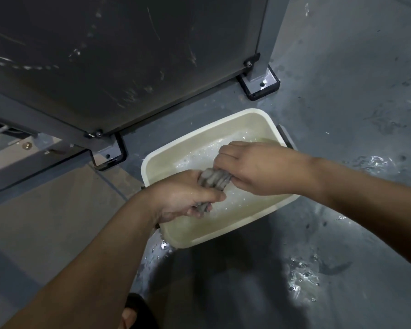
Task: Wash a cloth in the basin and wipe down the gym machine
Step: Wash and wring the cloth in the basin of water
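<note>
**A:** So the dark scuffed panel of the grey steel gym machine (105, 55) fills the whole top left, standing on bolted feet, and the nearer foot sits just beside the basin's far-left corner. The wet grey concrete floor (342, 103) runs open to the right and toward the viewer, with shiny puddles on it.

**B:** And the basin?

**A:** It's a cream rectangular plastic basin (157, 160) sitting on the floor and holding shallow, cloudy, bubbly water. Both forearms reach in over its near rim.

**B:** What are the hands doing?

**A:** The left hand (183, 195) comes up from the bottom left with its fingers curled tight round the lower end of a twisted grey wet cloth (214, 179). The right hand (254, 169) comes in from the right, knuckles up, fingers wrapped round the upper end. The cloth is bunched into a rope between the two fists, just above the water in the middle of the basin. A foot in a dark sandal (133, 312) shows at the bottom edge.
</note>
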`<action>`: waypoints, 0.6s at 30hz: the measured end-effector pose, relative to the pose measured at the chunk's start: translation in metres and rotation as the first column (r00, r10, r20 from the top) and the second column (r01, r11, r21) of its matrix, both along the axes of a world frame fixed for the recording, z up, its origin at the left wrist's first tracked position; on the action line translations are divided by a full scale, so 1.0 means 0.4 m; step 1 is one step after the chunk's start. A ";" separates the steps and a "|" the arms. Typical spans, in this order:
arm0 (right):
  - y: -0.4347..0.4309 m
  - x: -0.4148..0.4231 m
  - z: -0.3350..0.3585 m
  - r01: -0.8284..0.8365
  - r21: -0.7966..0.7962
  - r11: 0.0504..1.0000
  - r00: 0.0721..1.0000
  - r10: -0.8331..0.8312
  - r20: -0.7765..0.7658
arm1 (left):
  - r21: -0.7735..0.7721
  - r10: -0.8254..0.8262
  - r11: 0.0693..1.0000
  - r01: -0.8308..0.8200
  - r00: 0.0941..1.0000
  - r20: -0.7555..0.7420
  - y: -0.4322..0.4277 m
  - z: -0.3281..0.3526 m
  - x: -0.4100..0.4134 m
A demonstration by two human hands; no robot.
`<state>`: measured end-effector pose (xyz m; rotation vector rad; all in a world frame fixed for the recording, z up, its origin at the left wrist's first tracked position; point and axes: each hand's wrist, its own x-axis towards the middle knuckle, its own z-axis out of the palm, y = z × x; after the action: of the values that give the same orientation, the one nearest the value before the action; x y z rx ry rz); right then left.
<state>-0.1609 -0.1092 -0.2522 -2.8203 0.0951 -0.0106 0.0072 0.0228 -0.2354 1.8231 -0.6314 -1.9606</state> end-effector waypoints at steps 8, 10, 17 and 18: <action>0.039 0.027 0.042 0.686 0.712 -0.151 0.684 -0.200 -0.702 | -0.189 -0.147 0.798 0.572 0.489 0.860 -0.019 -0.016 -0.018; 0.029 0.021 0.033 0.672 0.617 -0.410 0.626 -0.131 -0.769 | -0.265 -0.063 0.784 0.562 0.496 0.866 -0.021 -0.025 -0.020; 0.053 0.025 0.017 0.633 0.680 -0.371 0.601 -0.318 -0.733 | -0.164 0.364 0.917 -0.364 0.931 -0.033 -0.014 -0.015 -0.067; 0.076 0.023 0.014 0.660 0.722 -0.205 0.622 -0.391 -0.679 | -0.106 0.404 0.904 -0.414 0.909 -0.105 -0.021 -0.012 -0.073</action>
<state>-0.1517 -0.0789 -0.2464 -1.0905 1.0026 0.1195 -0.0220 0.0146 -0.2403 1.6309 -0.3035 -1.6624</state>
